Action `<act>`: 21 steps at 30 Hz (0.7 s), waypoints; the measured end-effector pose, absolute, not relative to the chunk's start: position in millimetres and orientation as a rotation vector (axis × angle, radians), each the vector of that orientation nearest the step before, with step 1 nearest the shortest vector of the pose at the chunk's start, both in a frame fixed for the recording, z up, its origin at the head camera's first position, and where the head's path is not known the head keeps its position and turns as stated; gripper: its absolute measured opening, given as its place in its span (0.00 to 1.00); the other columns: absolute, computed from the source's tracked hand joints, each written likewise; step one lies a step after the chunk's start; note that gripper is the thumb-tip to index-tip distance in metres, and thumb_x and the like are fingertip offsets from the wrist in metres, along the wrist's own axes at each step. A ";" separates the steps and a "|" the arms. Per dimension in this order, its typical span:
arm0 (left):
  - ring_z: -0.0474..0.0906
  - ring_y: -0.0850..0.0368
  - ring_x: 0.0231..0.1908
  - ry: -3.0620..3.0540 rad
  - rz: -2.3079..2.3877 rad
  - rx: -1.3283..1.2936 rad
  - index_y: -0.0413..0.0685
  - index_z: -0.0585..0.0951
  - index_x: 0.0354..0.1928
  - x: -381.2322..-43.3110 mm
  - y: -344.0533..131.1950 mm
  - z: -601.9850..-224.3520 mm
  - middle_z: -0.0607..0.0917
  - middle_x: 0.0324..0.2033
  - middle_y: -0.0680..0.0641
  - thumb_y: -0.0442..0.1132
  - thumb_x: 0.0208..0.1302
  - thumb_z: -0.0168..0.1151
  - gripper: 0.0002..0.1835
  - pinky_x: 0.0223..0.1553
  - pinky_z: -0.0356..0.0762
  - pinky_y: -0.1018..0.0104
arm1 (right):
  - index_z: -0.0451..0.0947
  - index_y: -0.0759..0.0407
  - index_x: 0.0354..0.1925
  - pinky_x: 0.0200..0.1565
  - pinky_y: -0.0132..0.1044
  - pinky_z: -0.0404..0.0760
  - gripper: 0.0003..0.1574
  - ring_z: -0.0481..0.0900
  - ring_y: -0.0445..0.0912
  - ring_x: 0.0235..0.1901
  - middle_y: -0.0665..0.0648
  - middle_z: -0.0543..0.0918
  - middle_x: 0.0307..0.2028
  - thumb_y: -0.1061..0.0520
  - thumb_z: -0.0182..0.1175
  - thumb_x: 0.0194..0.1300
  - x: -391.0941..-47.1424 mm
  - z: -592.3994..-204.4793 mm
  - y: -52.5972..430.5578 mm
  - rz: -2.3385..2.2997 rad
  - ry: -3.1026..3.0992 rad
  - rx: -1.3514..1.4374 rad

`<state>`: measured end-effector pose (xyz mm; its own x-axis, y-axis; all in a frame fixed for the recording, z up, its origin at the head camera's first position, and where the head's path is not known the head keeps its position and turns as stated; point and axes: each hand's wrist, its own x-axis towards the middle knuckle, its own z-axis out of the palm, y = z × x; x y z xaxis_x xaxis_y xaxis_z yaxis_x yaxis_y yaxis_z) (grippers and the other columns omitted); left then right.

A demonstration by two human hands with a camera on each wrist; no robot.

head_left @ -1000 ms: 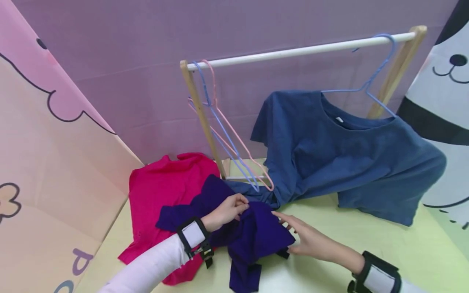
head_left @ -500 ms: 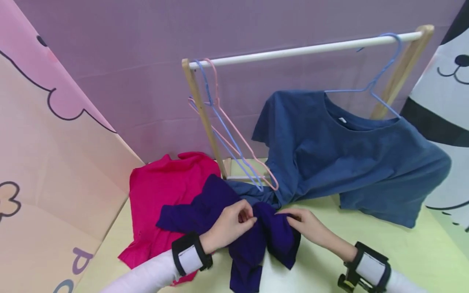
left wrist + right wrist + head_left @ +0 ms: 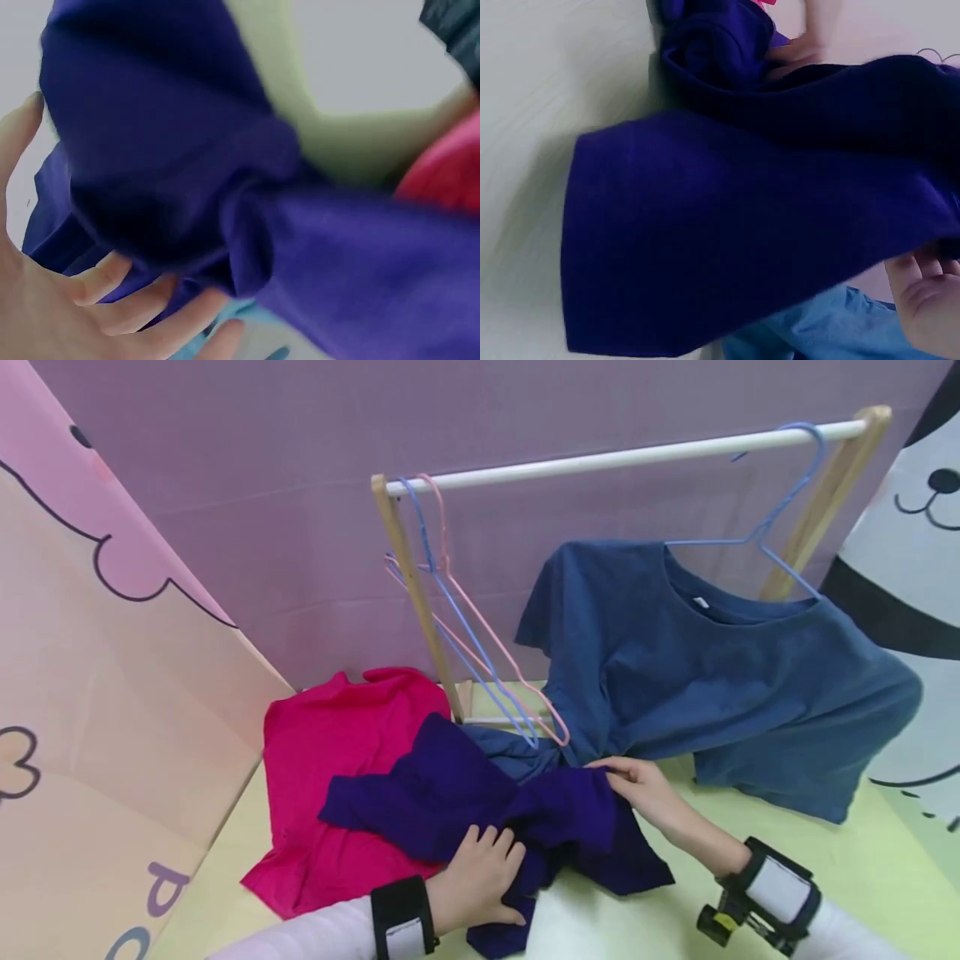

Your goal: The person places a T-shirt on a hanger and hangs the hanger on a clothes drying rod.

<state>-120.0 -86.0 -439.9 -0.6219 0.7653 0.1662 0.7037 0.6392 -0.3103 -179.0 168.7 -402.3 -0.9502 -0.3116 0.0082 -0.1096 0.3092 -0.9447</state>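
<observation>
A crumpled dark purple shirt (image 3: 435, 789) lies in the middle of the table, partly over a pink-red garment (image 3: 330, 743). My left hand (image 3: 476, 881) rests on its near part, fingers spread. Loose purple folds rise beside those fingers in the left wrist view. With thumb and fingers my right hand (image 3: 652, 797) pinches the shirt's right upper edge. From that grip a broad flap (image 3: 705, 217) with a straight hem hangs down in the right wrist view. The fabric covers part of the right fingertips there.
Behind stands a wooden rack with a white rail (image 3: 600, 464). Blue and pink hangers (image 3: 480, 652) hang at its left end. A blue T-shirt (image 3: 675, 677) on a blue hanger (image 3: 768, 527) hangs at the right, its lower left part on the table (image 3: 720, 852).
My right hand took hold of the purple shirt's edge and drew it up and right, spreading the flap. My left hand moved down toward me and flattened from curled fingers onto the cloth.
</observation>
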 end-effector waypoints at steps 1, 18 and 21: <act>0.69 0.55 0.31 -2.578 0.330 -1.184 0.48 0.70 0.35 -119.6 -86.5 -442.7 0.73 0.32 0.50 0.76 0.28 0.58 0.41 0.33 0.66 0.60 | 0.74 0.68 0.47 0.38 0.30 0.74 0.16 0.75 0.34 0.38 0.64 0.78 0.44 0.62 0.47 0.63 -178.8 -402.9 169.7 -1.694 2.407 -0.393; 0.72 0.62 0.39 -2.831 -0.469 -1.398 0.50 0.79 0.37 -163.5 -119.6 -427.1 0.80 0.34 0.55 0.36 0.52 0.60 0.09 0.38 0.65 0.72 | 0.71 0.72 0.50 0.32 0.34 0.78 0.21 0.78 0.36 0.30 0.48 0.81 0.36 0.57 0.49 0.64 -177.9 -408.8 216.9 -1.736 2.360 -0.056; 0.74 0.63 0.37 -2.935 -0.958 -1.252 0.44 0.78 0.39 -171.5 -131.5 -416.8 0.80 0.34 0.50 0.30 0.55 0.56 0.09 0.40 0.69 0.71 | 0.68 0.74 0.52 0.33 0.33 0.77 0.25 0.78 0.35 0.31 0.47 0.81 0.37 0.55 0.50 0.64 -175.5 -406.8 227.7 -1.701 2.395 -0.049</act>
